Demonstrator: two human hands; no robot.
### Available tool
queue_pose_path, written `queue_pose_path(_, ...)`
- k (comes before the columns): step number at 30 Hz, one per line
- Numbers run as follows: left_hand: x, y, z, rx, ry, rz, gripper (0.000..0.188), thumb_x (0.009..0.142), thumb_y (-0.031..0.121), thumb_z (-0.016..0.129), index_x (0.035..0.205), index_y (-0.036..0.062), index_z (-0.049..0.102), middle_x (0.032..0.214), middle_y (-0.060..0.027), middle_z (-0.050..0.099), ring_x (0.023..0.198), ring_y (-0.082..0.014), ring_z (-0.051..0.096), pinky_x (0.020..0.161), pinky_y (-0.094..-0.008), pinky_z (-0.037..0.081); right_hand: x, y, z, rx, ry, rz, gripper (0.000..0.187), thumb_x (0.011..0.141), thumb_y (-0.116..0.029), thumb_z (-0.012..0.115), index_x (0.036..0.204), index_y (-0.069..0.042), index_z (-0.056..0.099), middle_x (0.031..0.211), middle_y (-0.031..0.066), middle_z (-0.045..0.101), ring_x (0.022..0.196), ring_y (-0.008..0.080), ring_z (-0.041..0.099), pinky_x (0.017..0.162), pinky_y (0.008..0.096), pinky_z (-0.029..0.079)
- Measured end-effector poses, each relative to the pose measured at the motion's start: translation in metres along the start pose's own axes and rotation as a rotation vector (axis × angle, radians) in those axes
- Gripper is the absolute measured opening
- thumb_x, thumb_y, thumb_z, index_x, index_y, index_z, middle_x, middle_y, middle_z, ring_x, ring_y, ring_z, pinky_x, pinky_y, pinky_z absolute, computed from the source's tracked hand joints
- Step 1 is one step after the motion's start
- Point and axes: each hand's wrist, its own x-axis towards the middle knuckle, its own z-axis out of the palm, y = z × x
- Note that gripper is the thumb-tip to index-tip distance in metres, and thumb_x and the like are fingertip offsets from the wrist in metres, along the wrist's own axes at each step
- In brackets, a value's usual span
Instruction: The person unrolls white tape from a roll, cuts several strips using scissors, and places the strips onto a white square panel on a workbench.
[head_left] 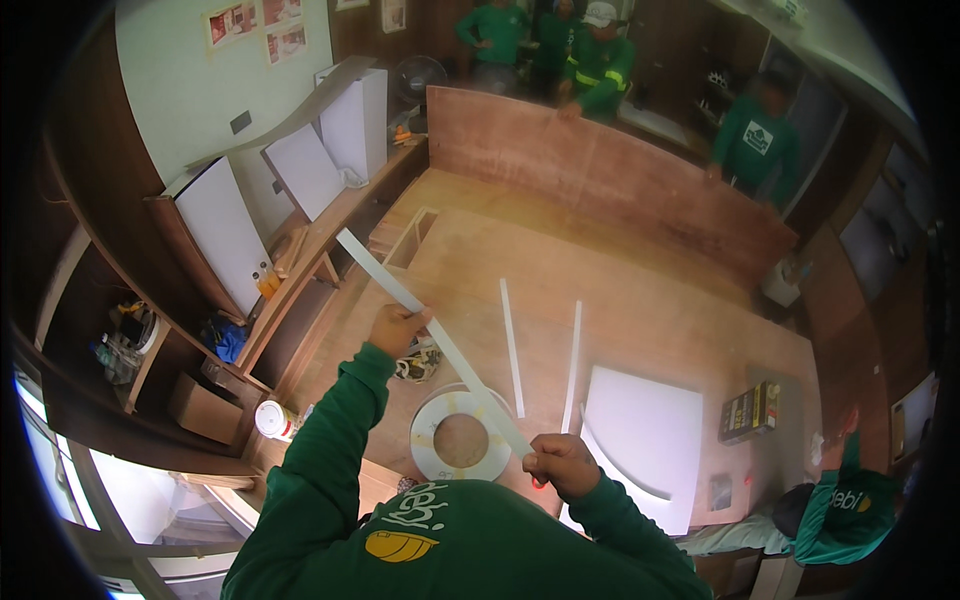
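Observation:
A long, narrow white strip (462,368) slants across in front of me, above the wooden worktop (640,290). My left hand (400,330) is closed on it partway along, with its far end sticking out beyond the fingers. At the near end my right hand (565,465) pinches it; a small bit of red-orange shows under those fingers, too little to name. Below the strip lies a white ring-shaped roll (428,448) with pieces of tape on it. Two thinner white strips (511,345) (573,360) rest on the worktop to the right.
Right of my right hand lies a white panel (645,430) with a curved strip on it. Beyond stands a dark box (750,412). Several people in green stand behind an upright reddish board (590,170). A white tub (274,420) and shelving (290,300) are at left.

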Motion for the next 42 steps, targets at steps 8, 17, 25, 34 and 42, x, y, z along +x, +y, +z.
queue_pose_path(8, 0.019, 0.002, -0.046, 0.159, 0.075, 0.092, 0.027, 0.091, 0.012, 0.061, 0.116, 0.0033, 0.067, 0.082, -0.0075, 0.069, 0.067, -0.0122, 0.065, 0.063, -0.0243, 0.054, -0.022, 0.001, -0.004, -0.014, -0.114, -0.091, 0.021, 0.086, -0.016, 0.063, 0.071, 0.000, 0.061, 0.063, 0.0009, 0.054, 0.059, 0.0088, 0.047, 0.056, 0.0249, 0.037)
queue_pose_path(17, 0.028, -0.019, -0.089, 0.297, 0.210, 0.091, 0.026, 0.089, 0.011, 0.062, 0.113, 0.0028, 0.068, 0.076, -0.0055, 0.066, 0.061, -0.0118, 0.062, 0.058, -0.0256, 0.052, -0.029, 0.004, -0.009, -0.072, -0.202, -0.087, 0.023, 0.089, -0.017, 0.064, 0.074, -0.001, 0.059, 0.065, 0.0001, 0.049, 0.062, 0.0087, 0.046, 0.057, 0.0254, 0.037)
queue_pose_path(25, 0.011, -0.028, -0.103, 0.310, 0.302, 0.091, 0.026, 0.088, 0.013, 0.064, 0.111, 0.0022, 0.068, 0.076, -0.0053, 0.065, 0.061, -0.0121, 0.061, 0.056, -0.0263, 0.052, -0.034, 0.010, -0.004, -0.002, -0.241, -0.062, 0.023, 0.090, -0.015, 0.062, 0.071, -0.002, 0.056, 0.063, 0.0002, 0.048, 0.060, 0.0088, 0.045, 0.055, 0.0253, 0.036)
queue_pose_path(34, 0.004, -0.040, -0.115, 0.313, 0.407, 0.094, 0.026, 0.091, 0.017, 0.063, 0.111, 0.0019, 0.069, 0.072, -0.0051, 0.063, 0.056, -0.0111, 0.059, 0.054, -0.0254, 0.050, -0.038, 0.010, -0.004, -0.051, -0.258, -0.068, 0.026, 0.090, -0.017, 0.061, 0.069, -0.002, 0.057, 0.061, 0.0007, 0.049, 0.058, 0.0091, 0.046, 0.055, 0.0247, 0.035)
queue_pose_path(42, -0.003, -0.046, -0.120, 0.325, 0.456, 0.094, 0.025, 0.090, 0.019, 0.063, 0.101, -0.0024, 0.069, 0.072, -0.0081, 0.065, 0.054, -0.0143, 0.062, 0.050, -0.0266, 0.050, -0.039, 0.021, -0.017, -0.075, -0.262, 0.000, 0.024, 0.088, -0.018, 0.065, 0.071, -0.001, 0.060, 0.063, 0.0014, 0.054, 0.060, 0.0092, 0.051, 0.056, 0.0253, 0.040)
